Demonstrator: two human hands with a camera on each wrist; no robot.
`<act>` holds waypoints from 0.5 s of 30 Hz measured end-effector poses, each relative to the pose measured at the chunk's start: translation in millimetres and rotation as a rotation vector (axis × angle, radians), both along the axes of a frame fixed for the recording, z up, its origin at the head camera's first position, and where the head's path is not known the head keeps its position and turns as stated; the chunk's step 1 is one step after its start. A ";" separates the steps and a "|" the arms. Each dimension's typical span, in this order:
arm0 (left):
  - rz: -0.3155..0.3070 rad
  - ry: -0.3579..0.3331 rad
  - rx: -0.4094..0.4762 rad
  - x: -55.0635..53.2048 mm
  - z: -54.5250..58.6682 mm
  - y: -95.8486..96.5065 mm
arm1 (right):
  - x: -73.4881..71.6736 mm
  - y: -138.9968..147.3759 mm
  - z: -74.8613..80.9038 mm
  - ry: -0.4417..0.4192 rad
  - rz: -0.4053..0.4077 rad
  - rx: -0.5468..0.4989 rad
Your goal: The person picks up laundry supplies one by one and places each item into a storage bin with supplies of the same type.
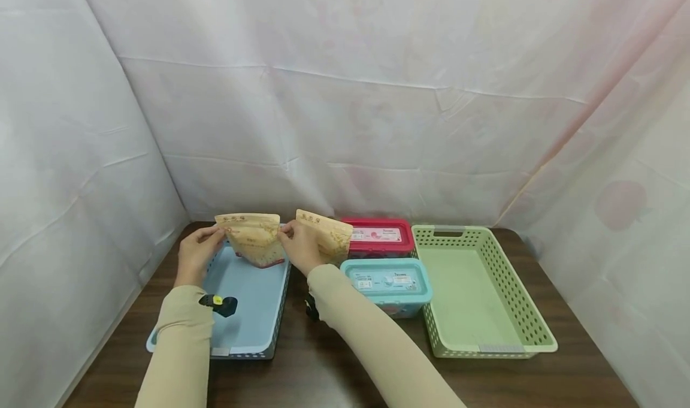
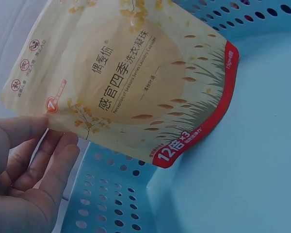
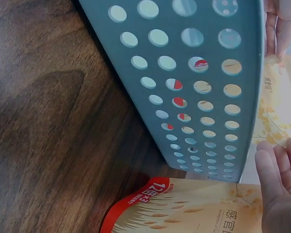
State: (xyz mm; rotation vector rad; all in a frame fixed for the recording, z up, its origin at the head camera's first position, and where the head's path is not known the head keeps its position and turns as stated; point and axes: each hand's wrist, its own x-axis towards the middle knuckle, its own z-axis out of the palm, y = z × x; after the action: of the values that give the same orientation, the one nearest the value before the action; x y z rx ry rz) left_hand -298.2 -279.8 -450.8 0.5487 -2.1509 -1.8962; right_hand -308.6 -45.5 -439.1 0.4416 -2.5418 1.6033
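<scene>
A yellow laundry capsule pouch [image 1: 252, 240] with a red bottom band hangs over the far end of the blue basket [image 1: 245, 318]. My left hand [image 1: 197, 255] pinches its left edge between thumb and fingers; the left wrist view shows the pouch [image 2: 150, 82] tilted, printed front towards me. At the opposite edge my right hand [image 1: 300, 249] pinches the same pouch. A second matching pouch [image 1: 331, 237] stands just behind the right hand, outside the basket, its lower part hidden by hand and sleeve. In the right wrist view this second pouch [image 3: 184, 208] is beside the basket's perforated wall [image 3: 157, 63].
Right of the second pouch are a red-lidded box [image 1: 380, 234] and, nearer me, a light-blue-lidded box [image 1: 385, 279]. A green perforated basket [image 1: 469, 294] stands to their right. All are on a dark wooden table [image 1: 318, 366], with white curtains [image 1: 345, 126] behind and at both sides.
</scene>
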 end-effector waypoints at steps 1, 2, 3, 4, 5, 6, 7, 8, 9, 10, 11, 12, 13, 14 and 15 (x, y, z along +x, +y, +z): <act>0.002 0.002 0.000 -0.1 -0.4 0.2 | 0.4 -0.3 0.2 0.000 0.000 0.001; 0.006 0.001 -0.001 0.1 -0.3 0.9 | 0.4 -0.5 0.2 0.000 0.000 0.005; 0.011 -0.002 0.003 0.1 -0.4 1.5 | 0.6 -0.6 0.4 0.000 -0.001 0.009; 0.031 -0.044 -0.042 4.7 8.5 8.9 | 0.9 -0.7 0.8 -0.001 0.000 0.009; 0.036 -0.054 -0.042 4.5 8.7 9.4 | 1.4 -0.6 1.3 -0.002 0.002 0.011; 0.039 -0.063 -0.042 4.4 9.1 10.1 | 1.7 -0.5 1.7 -0.006 0.002 0.013; 0.042 -0.075 -0.042 4.4 9.6 10.6 | 2.2 -0.4 2.1 -0.010 0.004 0.016; 0.039 -0.084 -0.043 4.3 10.1 10.6 | 2.4 -0.2 2.4 -0.016 0.006 0.017; 0.034 -0.090 -0.042 4.4 10.7 10.7 | 2.9 -0.1 2.7 -0.027 0.009 0.016; 0.026 -0.096 -0.049 4.6 11.2 10.7 | 3.3 0.1 2.8 -0.039 0.012 0.017; 0.016 -0.102 -0.052 4.7 11.8 10.4 | 3.6 0.2 2.7 -0.050 0.016 0.020; 0.004 -0.102 -0.056 5.2 12.3 10.5 | 4.0 0.3 2.6 -0.066 0.020 0.017; -0.008 -0.102 -0.062 5.6 12.7 10.3 | 4.5 0.5 2.5 -0.083 0.025 0.015; -0.023 -0.099 -0.064 6.0 13.0 10.4 | 5.2 0.7 2.6 -0.099 0.030 0.012; -0.034 -0.100 -0.069 6.5 13.2 10.6 | 6.1 0.9 3.0 -0.113 0.037 0.008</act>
State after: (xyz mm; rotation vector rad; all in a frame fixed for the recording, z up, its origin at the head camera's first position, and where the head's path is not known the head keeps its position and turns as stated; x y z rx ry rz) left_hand -291.7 -269.1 -437.6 0.6089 -2.2922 -1.8403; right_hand -302.5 -44.6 -436.1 0.4122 -2.6374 1.6768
